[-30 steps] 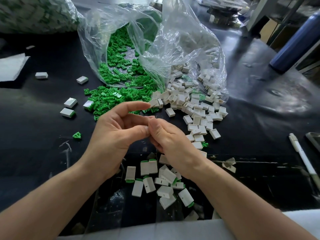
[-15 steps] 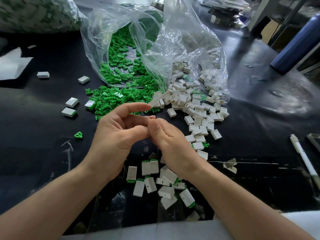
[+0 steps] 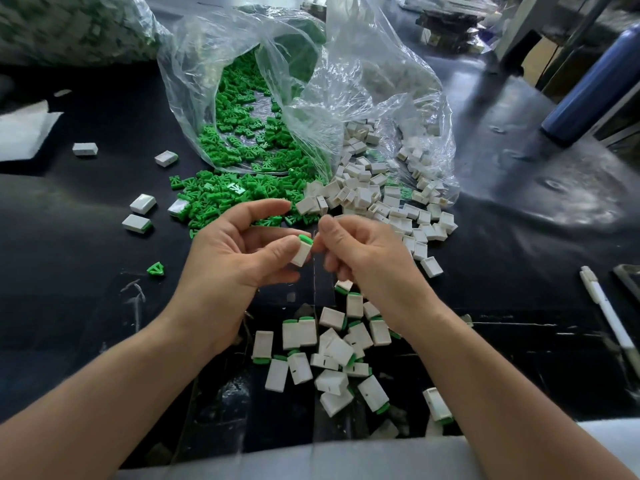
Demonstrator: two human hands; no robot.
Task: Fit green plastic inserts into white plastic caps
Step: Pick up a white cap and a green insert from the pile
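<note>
My left hand [image 3: 239,254] pinches a white cap [image 3: 301,252] between thumb and fingers; a green insert [image 3: 305,239] sits in its top. My right hand [image 3: 363,258] is just right of the cap, fingers curled, fingertips beside the cap's upper edge; I cannot tell whether they touch it. A heap of loose green inserts [image 3: 242,157] spills from a clear plastic bag [image 3: 311,81]. Beside it lies a heap of empty white caps [image 3: 388,199]. Below my hands is a pile of caps with green inserts fitted [image 3: 332,355].
Black table [image 3: 69,271] with a few stray caps [image 3: 142,204] and one lone green insert [image 3: 156,269] at left. A white pen [image 3: 606,306] lies at right, a blue bottle [image 3: 595,88] at far right, and another filled bag [image 3: 69,26] at top left.
My hands were pressed together over the piece; now they have drawn apart a little and the cap with its green insert shows in my left hand.
</note>
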